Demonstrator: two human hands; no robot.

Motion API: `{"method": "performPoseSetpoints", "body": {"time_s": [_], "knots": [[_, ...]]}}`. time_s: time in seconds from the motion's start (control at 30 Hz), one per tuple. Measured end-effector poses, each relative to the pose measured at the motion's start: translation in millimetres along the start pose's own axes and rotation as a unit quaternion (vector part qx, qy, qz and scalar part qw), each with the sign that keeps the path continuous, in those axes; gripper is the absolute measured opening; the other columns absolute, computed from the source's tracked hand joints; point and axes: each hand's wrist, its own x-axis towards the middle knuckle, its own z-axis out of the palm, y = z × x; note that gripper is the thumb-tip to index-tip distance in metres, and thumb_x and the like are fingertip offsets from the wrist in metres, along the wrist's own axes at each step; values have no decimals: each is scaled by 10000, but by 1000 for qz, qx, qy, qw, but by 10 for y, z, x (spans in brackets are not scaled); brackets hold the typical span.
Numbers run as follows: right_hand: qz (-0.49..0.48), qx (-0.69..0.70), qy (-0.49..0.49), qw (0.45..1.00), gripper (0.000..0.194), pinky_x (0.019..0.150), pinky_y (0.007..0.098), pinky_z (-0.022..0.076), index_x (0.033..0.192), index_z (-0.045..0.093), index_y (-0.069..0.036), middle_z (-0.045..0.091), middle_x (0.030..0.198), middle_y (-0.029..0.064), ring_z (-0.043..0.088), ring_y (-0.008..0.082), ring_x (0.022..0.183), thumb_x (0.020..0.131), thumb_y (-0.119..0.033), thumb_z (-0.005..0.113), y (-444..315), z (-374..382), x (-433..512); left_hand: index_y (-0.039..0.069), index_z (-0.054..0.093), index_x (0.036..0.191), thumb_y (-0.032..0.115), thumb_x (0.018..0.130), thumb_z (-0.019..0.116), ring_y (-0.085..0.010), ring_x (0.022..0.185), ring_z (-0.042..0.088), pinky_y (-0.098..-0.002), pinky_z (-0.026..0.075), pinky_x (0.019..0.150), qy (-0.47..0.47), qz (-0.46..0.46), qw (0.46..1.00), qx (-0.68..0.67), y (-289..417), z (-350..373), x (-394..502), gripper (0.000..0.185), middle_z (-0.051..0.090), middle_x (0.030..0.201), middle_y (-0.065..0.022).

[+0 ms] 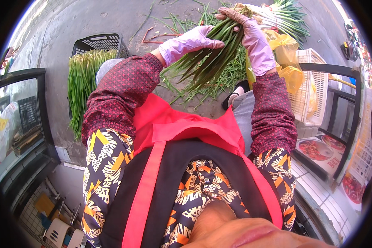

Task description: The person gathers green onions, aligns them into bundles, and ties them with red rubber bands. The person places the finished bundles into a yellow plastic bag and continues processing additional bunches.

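Note:
Both my hands wear thin pale purple gloves. My right hand (251,31) grips the root end of a bunch of chives or green onions (215,60), its fingers soiled brown. My left hand (192,43) is round the leaves lower down, thumb in front and fingers partly hidden behind them. The leaves fan down to the left, above trimmed green leaves (232,74) scattered on the ground. Just beyond my right hand lie white-stalked green onions (266,17) tied with a red band.
At left, a dark plastic crate (97,42) stands by upright chives (90,83). At right are a yellow plastic bag (283,52) and a white plastic basket (317,96). Dark-framed structures (40,93) flank me. Red strips (152,38) lie on the concrete.

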Motion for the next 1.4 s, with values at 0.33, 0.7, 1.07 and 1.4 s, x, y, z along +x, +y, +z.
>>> {"method": "performPoseSetpoints", "body": {"time_s": [0.33, 0.7, 1.07, 1.4], "knots": [[-75, -107, -26, 991, 419, 655, 206, 545, 1241, 593, 8, 712, 1059, 85, 691, 123, 802, 891, -204, 683, -33, 75, 1, 30, 489, 1344, 439, 892, 668, -127, 1084, 554, -271, 435, 948, 38, -18, 997, -60, 225, 134, -203, 635, 588, 1223, -54], [-106, -30, 104, 988, 185, 677, 368, 563, 938, 675, -10, 706, 883, 138, 677, 220, 777, 851, -166, 724, -54, 217, -130, 16, 527, 1284, 265, 859, 733, -118, 967, 590, -278, 479, 863, 26, -19, 995, -90, 79, 147, -78, 534, 644, 1102, -41], [-260, 262, -168, 914, 142, 1137, 462, 268, 985, 595, -122, 571, 874, -10, 540, 180, 1030, 918, -235, 650, -399, -836, -409, 85, 616, 1157, 193, 783, 709, -303, 881, 645, -405, 504, 789, -43, -50, 866, 496, -367, -264, -235, 400, 667, 942, -160], [-193, -18, 77, 978, 189, 815, 400, 594, 996, 654, -43, 705, 888, 84, 689, 228, 821, 854, -146, 723, -453, -649, -485, 32, 597, 1188, 56, 764, 629, -367, 1003, 645, -420, 512, 825, 59, -185, 759, 622, -120, -757, -322, 426, 665, 1053, -216]]}}
